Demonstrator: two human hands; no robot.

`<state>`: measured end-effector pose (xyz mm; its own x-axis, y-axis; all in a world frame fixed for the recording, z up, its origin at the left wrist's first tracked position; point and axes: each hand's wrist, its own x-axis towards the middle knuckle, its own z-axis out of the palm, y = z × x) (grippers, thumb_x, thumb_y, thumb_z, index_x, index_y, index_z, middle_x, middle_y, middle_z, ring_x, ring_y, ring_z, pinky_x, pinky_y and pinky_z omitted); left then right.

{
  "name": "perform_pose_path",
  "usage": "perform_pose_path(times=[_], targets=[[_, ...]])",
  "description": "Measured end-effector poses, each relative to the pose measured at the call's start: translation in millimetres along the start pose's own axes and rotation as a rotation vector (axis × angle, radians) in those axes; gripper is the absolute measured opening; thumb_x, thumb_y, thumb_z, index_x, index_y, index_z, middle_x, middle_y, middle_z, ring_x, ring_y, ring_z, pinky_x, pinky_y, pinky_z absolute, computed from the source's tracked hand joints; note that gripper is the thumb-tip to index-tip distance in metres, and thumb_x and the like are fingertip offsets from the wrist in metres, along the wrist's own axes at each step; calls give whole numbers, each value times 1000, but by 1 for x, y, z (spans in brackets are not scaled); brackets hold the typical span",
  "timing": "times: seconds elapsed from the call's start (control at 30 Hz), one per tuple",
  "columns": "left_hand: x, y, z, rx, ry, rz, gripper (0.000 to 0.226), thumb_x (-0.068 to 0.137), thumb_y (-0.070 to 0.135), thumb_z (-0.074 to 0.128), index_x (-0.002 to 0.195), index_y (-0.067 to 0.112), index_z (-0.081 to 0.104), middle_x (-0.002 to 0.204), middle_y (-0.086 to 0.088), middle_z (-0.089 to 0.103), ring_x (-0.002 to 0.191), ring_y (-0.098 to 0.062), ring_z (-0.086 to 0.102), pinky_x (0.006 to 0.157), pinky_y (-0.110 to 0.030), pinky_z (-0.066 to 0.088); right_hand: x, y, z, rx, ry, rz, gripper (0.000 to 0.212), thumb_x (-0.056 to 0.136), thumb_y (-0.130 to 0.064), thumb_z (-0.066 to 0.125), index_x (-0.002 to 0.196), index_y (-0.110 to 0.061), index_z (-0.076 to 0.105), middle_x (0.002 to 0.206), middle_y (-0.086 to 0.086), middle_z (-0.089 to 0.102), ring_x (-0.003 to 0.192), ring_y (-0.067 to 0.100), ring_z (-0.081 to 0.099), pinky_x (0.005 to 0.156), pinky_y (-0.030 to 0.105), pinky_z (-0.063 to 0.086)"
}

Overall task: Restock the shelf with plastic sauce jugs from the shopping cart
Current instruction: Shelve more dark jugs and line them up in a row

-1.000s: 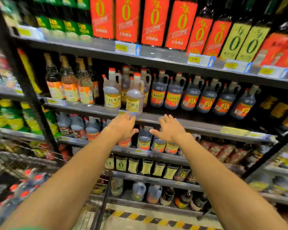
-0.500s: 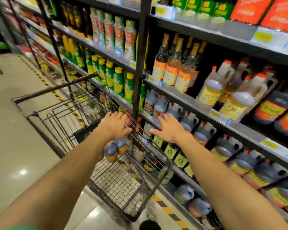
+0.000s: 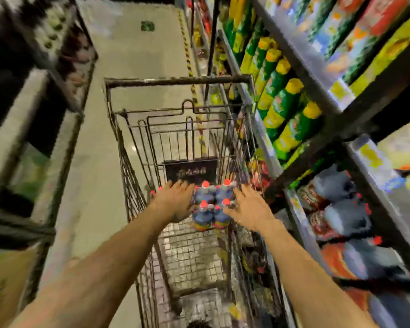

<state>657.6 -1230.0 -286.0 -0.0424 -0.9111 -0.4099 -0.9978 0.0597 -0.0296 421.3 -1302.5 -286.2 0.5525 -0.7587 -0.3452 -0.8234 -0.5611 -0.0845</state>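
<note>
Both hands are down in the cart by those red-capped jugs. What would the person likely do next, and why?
Probably close both hands around the jugs and lift. The left hand and right hand flank the cluster in the cart with fingers spread, apparently gripping nothing yet, though blur hides the contact.

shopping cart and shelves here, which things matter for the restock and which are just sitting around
For the job:
- sauce jugs with red caps, in the cart
- shopping cart
- left hand and right hand, either side of the jugs
- shelf at right

Just there:
- green and yellow bottles
- black sign in the cart
</note>
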Motion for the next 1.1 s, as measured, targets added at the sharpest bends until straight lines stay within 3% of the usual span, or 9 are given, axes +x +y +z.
perform_pose_path(times=[0.13, 0.23, 0.3, 0.4, 0.5, 0.6, 0.83, 1.1], targets=[[39, 6, 40, -76, -44, -95, 75, 101, 56, 38, 158, 10, 20, 164, -13, 27, 147, -31, 34, 114, -47, 31, 53, 17, 44, 4, -127, -38, 78, 101, -51, 48, 158, -4, 24, 165, 21, 23, 151, 35, 25, 121, 39, 17], [70, 13, 71, -112, -126, -106, 78, 102, 52, 38, 160, 6, 14, 168, -18, 14, 151, -36, 24, 121, -51, 23, 82, 23, 75, 4, -183, -70, 71, 100, -45, 50, 154, -4, 30, 163, 20, 27, 149, 33, 29, 122, 39, 21], [87, 19, 93, -132, -138, -94, 77, 102, 50, 43, 159, 6, 17, 167, -16, 18, 152, -34, 22, 123, -49, 19, 98, 26, 94, 41, -243, -84, 71, 101, -42, 51, 156, -6, 27, 164, 18, 26, 151, 32, 26, 122, 41, 23], [105, 29, 121, -197, -144, -106, 75, 99, 49, 53, 155, 8, 25, 161, -14, 31, 148, -32, 31, 119, -44, 29, 116, 29, 115, 140, -320, -66, 74, 101, -36, 58, 159, -7, 23, 163, 16, 30, 148, 33, 32, 117, 41, 30], [121, 41, 140, -298, -145, -109, 54, 96, 42, 61, 136, 10, 42, 141, -13, 53, 129, -32, 53, 97, -41, 45, 128, 30, 129, 143, -322, -48, 53, 98, -26, 62, 144, -7, 43, 142, 16, 53, 129, 37, 52, 100, 41, 42], [132, 48, 150, -423, -139, -179, 45, 94, 38, 63, 128, 12, 47, 128, -12, 61, 114, -37, 61, 82, -43, 50, 137, 29, 135, 127, -330, -37, 38, 97, -16, 62, 132, -7, 50, 130, 16, 61, 121, 38, 58, 92, 42, 47], [133, 49, 157, -482, -90, -176, 38, 98, 28, 59, 128, 8, 47, 127, -16, 62, 115, -40, 60, 81, -45, 46, 141, 20, 131, 79, -358, -80, 32, 97, -11, 60, 127, -4, 53, 131, 16, 60, 123, 36, 57, 95, 39, 43], [84, 11, 165, -606, -118, -199, 35, 97, 21, 63, 129, 10, 55, 126, -15, 65, 114, -37, 61, 89, -41, 46, 127, -25, 139, 263, -338, -125, 27, 91, -7, 66, 118, -4, 60, 122, 16, 66, 117, 35, 60, 91, 39, 48]])
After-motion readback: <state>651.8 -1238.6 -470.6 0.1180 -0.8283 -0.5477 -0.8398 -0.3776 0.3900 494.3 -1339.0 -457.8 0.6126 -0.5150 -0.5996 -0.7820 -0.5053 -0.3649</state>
